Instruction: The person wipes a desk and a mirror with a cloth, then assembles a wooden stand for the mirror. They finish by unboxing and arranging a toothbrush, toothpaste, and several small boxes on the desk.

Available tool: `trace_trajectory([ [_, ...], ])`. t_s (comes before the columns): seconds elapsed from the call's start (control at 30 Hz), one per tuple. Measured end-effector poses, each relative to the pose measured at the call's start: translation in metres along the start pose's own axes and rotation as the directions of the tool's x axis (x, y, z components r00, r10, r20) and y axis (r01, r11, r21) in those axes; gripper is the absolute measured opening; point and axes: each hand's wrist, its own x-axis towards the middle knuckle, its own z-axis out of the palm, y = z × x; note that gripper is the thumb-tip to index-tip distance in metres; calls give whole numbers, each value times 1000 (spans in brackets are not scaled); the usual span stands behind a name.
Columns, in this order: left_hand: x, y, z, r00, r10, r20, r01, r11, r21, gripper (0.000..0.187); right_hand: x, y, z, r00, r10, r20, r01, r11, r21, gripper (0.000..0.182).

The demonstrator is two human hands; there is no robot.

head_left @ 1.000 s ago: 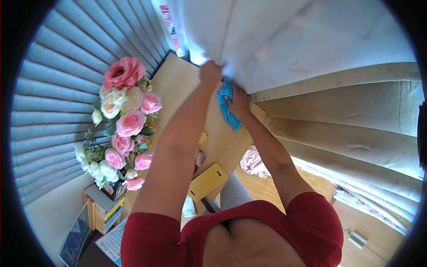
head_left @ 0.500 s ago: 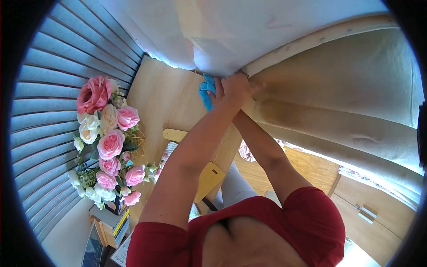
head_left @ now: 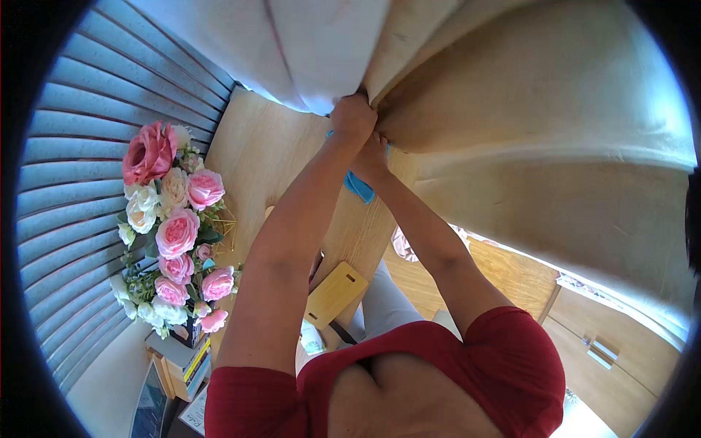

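A tan curtain (head_left: 504, 95) and a pale sheer curtain (head_left: 299, 44) come together at my hands, their folds drawn in. My left hand (head_left: 353, 115) is closed in a fist at the curtains' meeting edge, gripping the tan cloth. Just below it, my right hand (head_left: 374, 157) is closed, its fingertips against the curtain. A blue cloth strip (head_left: 358, 187) hangs out below the right hand, and small bits of blue show beside both hands. Most of the strip is hidden behind hands and wrists.
Below the hands is a light wooden table (head_left: 255, 146). Pink and white artificial flowers (head_left: 177, 232) stand at left before grey slatted blinds (head_left: 73, 182). A small wooden board (head_left: 336, 294) lies near my body. Books (head_left: 179, 358) are at lower left, a cabinet (head_left: 606, 358) at lower right.
My left hand has moved left and up to the curtain edge. My right hand now shows below it. The tan curtain has been drawn left, and the blue strip hangs lower.
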Motion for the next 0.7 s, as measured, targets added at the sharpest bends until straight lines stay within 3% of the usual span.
trace_trajectory([
  [0.03,-4,3,-7,999,-4,-48,2,999,-38,33,2,2,4,1000,-12,0,12,1000,2,56],
  [0.07,-14,-3,-11,999,-11,-53,10,999,-32,33,1,2,8,992,-41,-120,37,999,-33,57],
  [0.1,-26,-15,-16,997,57,48,-51,992,-113,38,-1,0,5,968,-75,-239,60,996,-70,58],
  [0.13,-36,-27,-21,981,132,142,-103,975,-197,43,-2,-1,3,967,-85,-241,71,995,-64,58],
  [0.17,-43,-36,-31,983,123,135,-96,977,-190,43,-2,-3,-8,991,-29,-130,32,999,23,58],
  [0.2,-50,-43,-42,984,-94,151,131,958,-254,47,-4,-3,-13,1000,17,-7,-16,995,101,58],
  [0.23,-52,-47,-49,937,-299,178,342,886,-313,51,-4,-3,-14,1000,8,-5,-7,995,103,58],
  [0.27,-50,-49,-39,934,-314,172,354,881,-313,51,-5,-4,-14,999,19,-34,-16,995,96,57],
  [0.3,-42,-50,-18,966,-226,-126,162,908,-386,48,-4,-4,-12,998,26,-63,-20,996,90,57],
  [0.33,-31,-46,-4,897,-133,-421,-47,919,-390,44,-2,-4,-12,998,5,-59,0,996,87,57],
  [0.4,-11,-26,4,976,-170,-138,115,935,-335,39,0,-1,-11,1000,9,28,-8,999,-33,53],
  [0.47,-7,-18,11,990,-138,-27,123,940,-318,35,0,5,-3,997,-75,-20,74,996,-51,51],
  [0.53,-9,-13,19,990,-139,7,133,931,-340,36,1,0,0,984,-164,-70,160,985,-58,49],
  [0.6,-18,-17,14,989,-137,47,144,916,-374,37,-3,-3,-5,985,-66,-156,67,998,0,47],
  [0.7,-45,-29,-1,983,-87,161,149,890,-431,40,-2,-9,-17,997,-16,-80,29,987,161,49],
])
